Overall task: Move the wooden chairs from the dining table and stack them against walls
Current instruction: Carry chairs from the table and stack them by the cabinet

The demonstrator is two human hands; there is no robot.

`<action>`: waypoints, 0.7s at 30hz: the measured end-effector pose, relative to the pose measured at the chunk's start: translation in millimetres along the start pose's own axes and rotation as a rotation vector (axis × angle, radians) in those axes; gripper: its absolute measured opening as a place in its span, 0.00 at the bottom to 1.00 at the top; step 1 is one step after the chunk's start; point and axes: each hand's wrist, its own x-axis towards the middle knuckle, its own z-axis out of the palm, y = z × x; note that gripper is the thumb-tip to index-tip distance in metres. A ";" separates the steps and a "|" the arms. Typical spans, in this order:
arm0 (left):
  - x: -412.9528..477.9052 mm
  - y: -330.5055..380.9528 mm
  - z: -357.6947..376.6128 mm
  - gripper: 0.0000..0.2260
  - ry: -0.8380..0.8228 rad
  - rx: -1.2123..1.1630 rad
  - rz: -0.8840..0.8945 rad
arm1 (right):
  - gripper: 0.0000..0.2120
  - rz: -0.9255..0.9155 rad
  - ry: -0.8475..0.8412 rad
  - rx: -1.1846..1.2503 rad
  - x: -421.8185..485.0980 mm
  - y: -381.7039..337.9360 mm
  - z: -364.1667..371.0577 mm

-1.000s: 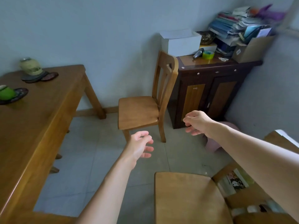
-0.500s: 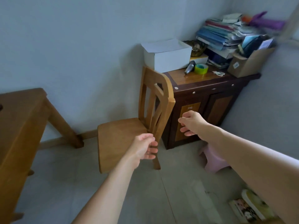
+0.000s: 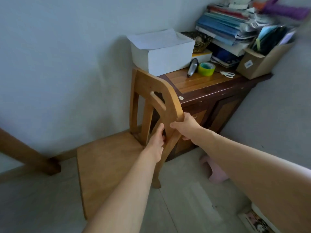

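A wooden chair stands near the pale wall, its backrest next to a dark cabinet. My right hand is closed around the near upright of the backrest, just below the curved top rail. My left hand grips the same upright a little lower, from the seat side, fingers wrapped into the gap between the slats. The chair's front legs are out of sight beneath the seat.
A dining table leg slants in at the left. The dark wooden cabinet carries a white box, tape roll, scissors, stacked papers and a cardboard box. A pink stool sits on the tiled floor right of the chair.
I have come closer to the chair. Both hands, held open in the air before, have closed on the near upright of its backrest.
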 end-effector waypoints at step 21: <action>-1.4 -4.2 24.8 0.41 0.071 0.225 -0.028 | 0.14 -0.200 0.115 -0.132 -39.7 48.8 2.8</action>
